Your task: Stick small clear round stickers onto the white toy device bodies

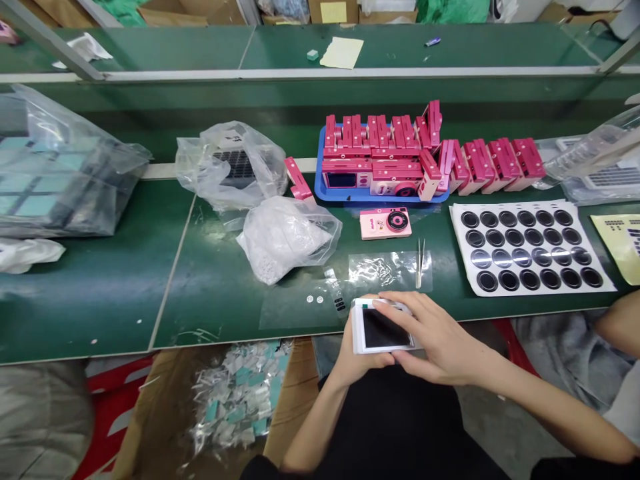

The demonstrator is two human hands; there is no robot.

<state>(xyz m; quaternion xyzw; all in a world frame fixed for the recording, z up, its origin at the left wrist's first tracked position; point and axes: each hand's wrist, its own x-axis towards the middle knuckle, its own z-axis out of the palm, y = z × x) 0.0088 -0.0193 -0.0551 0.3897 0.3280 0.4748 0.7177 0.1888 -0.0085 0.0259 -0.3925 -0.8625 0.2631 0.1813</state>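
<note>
Both hands hold firmly onto a white-edged rectangular device (383,330) with a black screen: the left hand (361,361) supports it from below, and the right hand (440,340) closes over its top and side. It sits at the near edge of the green workbench (215,313). Just beyond lie tweezers (420,263) and a pink toy camera (385,223), whose logo is too small to read, as is the print on the yellow sheet (620,243).

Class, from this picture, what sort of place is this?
Probably a small-electronics assembly line: rows of pink plastic cameras fill a blue plastic tray, beside a white sheet of round black pads, on a green workbench.
</note>
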